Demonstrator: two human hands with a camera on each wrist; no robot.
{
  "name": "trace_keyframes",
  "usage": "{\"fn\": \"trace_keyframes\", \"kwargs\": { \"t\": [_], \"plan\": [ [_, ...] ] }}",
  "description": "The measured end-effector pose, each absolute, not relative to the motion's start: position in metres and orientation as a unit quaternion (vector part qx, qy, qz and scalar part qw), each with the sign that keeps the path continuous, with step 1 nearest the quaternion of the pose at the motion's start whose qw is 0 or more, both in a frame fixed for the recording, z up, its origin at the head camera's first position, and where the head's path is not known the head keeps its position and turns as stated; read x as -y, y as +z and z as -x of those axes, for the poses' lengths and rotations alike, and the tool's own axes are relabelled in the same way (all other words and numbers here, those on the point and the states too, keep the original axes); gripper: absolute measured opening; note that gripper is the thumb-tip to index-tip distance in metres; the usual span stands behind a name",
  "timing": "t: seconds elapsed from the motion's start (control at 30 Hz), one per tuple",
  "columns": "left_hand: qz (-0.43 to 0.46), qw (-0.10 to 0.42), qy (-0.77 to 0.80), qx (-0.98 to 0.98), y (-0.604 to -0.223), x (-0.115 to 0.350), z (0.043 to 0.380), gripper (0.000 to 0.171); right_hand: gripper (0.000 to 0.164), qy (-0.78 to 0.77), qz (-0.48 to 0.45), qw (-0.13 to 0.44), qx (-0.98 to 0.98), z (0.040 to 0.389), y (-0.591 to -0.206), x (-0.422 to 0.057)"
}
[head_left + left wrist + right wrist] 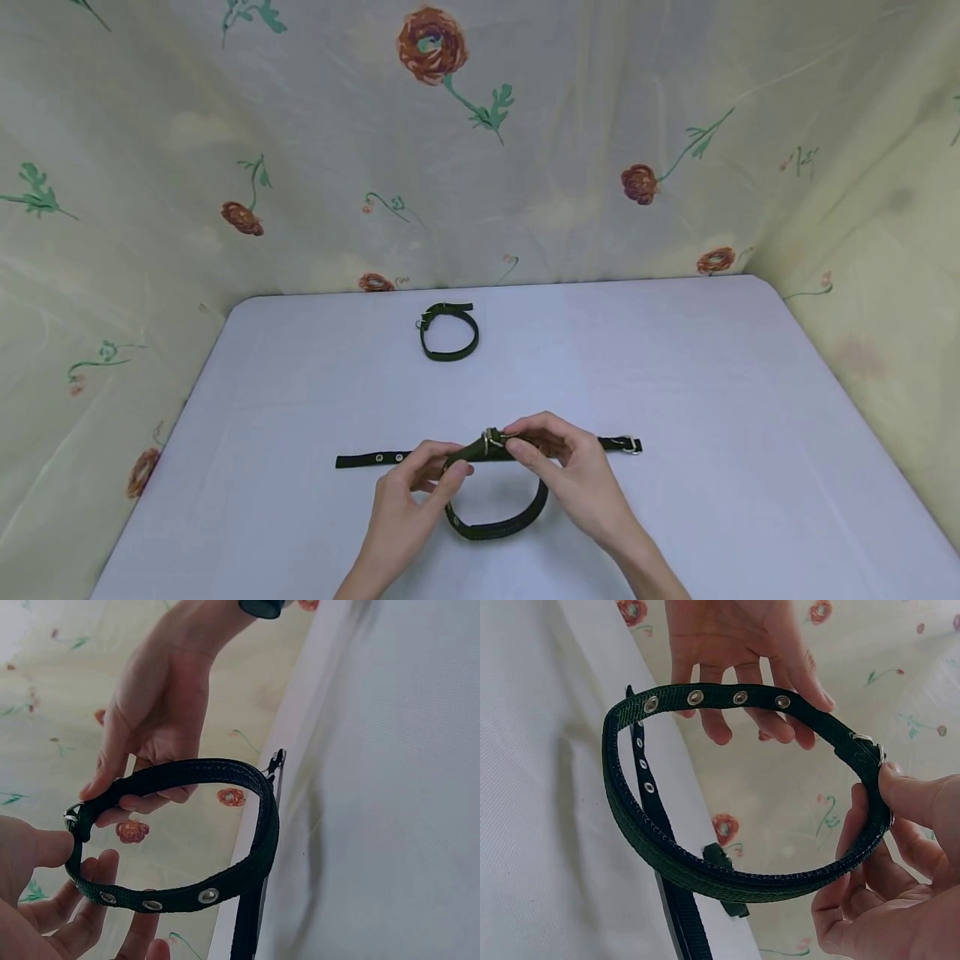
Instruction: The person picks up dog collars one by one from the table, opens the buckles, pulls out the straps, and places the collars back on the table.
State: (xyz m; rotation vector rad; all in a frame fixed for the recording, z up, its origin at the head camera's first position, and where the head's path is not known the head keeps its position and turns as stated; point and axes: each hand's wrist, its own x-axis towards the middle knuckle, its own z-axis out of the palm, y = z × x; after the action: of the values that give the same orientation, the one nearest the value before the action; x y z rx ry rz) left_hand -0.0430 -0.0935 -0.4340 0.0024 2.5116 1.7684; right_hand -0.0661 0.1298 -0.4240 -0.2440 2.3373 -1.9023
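"How will this dark green, loop-shaped webbing collar (pixel 498 530) with metal eyelets handle for us?"

"Light, we judge, flexible yet springy, and hardly fragile. Best we take hold of the webbing close beside its silvery metal buckle (pixel 492 437)."

"And where does it lie in our grip?"

"Our bare left grip (pixel 414 493) pinches the collar left of the buckle, our bare right grip (pixel 573 468) just right of it; the loop hangs on our side of the buckle, over the smooth white desk (pixel 697 508)."
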Motion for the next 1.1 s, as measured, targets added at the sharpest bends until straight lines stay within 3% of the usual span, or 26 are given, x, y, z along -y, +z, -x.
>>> {"fn": "trace_keyframes", "kwargs": {
  "t": [0.7, 1.1],
  "plan": [
    [-0.010, 0.002, 0.561, -0.827, -0.4362, 0.0935, 0.0426, 0.015, 0.015, -0.620, 0.107, 0.065, -0.774, 0.0630, -0.4280, -0.1232],
    [-0.007, 0.017, 0.560, -0.828, -0.4385, 0.0993, 0.0410, 0.021, 0.017, -0.642, 0.096, 0.051, -0.759, 0.0635, -0.4244, -0.1285]
  ]
}}
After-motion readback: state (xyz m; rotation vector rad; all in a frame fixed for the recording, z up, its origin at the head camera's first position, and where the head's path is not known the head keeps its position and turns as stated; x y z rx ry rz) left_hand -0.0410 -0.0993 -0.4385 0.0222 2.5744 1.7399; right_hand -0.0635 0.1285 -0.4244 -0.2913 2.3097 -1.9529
